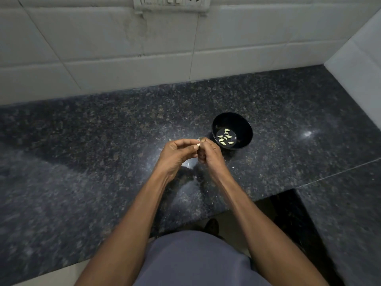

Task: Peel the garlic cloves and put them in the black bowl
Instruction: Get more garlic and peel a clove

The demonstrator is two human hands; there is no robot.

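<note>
Both hands meet mid-frame, just left of the black bowl (232,131). Left hand (177,153) and right hand (210,154) are curled in toward each other, fingertips pinching one garlic clove (198,144) between them; only a pale sliver of it shows. Reads as mid-peel: one hand steadies, the other works the skin, but I can't tell which does which.

The hands are raised off the granite counter (82,141), likely so loose skin drops clear; pale skin scraps (188,164) lie on the counter right under them.

The bowl sits right of centre, next to the right hand, so the drop-off is a short reach. Peeled cloves (225,137) are already on its bottom, several of them, so the task is well underway.

No unpeeled stock is visible on the counter; anything held inside the palms is hidden.
</note>
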